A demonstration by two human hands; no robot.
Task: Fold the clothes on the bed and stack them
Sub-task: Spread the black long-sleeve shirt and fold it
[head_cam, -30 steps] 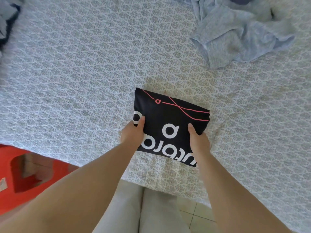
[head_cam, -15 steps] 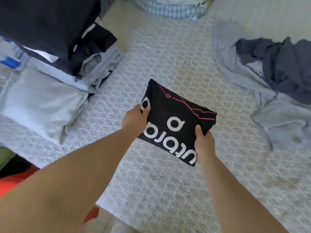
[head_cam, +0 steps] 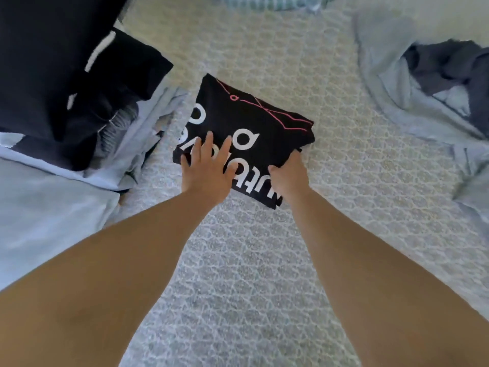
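The folded black shirt (head_cam: pixel 246 139) has moved closer to the stack (head_cam: pixel 66 83); left hand (head_cam: pixel 209 168) now lies spread on it, right hand (head_cam: pixel 288 173) pinches its edge, so stacking comes next.

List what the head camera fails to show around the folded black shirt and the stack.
- Black shirt: the print is partly covered by the left hand and right hand.
- Right hand's fingers: tucked under the shirt's edge, unseen.
- Stack of folded clothes: cut off by the left and top edges.
- Unfolded pile: cut off by the right edge.
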